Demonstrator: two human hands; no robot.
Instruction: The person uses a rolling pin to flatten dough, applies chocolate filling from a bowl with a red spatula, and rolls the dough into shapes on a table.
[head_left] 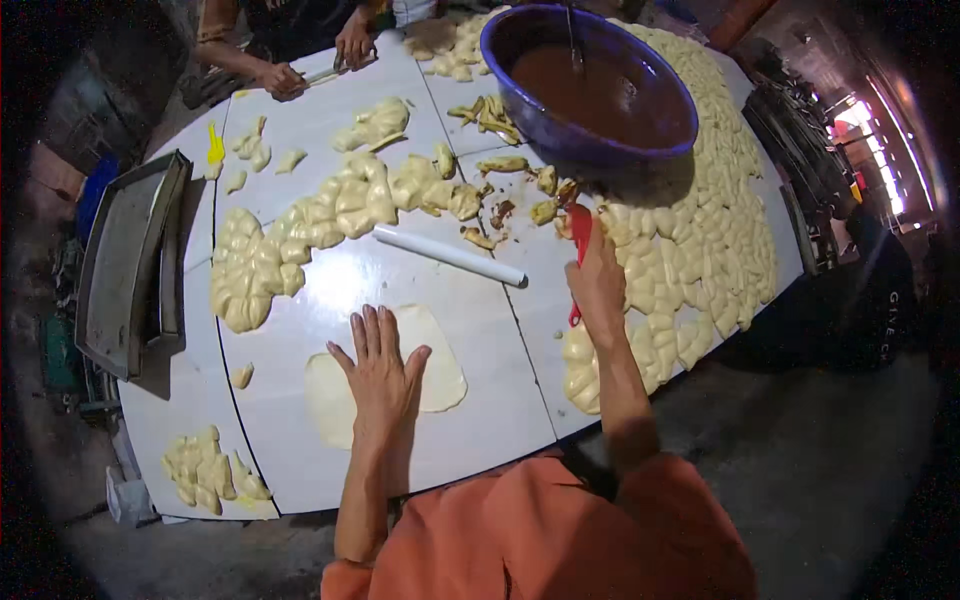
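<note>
A worker in an orange garment (540, 540) lays a left hand (380, 375), palm down with fingers parted, on a thin, flat sheet of pale dough (435, 365) on a white-topped table (485, 390). The sheet lies on the near side of a smooth, white, cylindrical rolling pin (450, 257), which rests untouched. To the pin's right, the right hand (598, 275) is closed around a slim red plastic tool (580, 235), its far end beside brown-smeared yellow pieces (543, 211). Just beyond the pin runs a band of glossy, cream-coloured dough lumps (345, 205); to its right spreads a broad field of similar pale dough pieces (710, 230). Beyond it and to the right stands a round, purple-blue basin (560, 125) holding brown liquid (590, 95). Well left of the pin sit rectangular, dark-rimmed metal trays (125, 265). On the pin's far side, well apart, a co-worker's two hands (282, 80) grip a pale, slender rod (325, 75).
</note>
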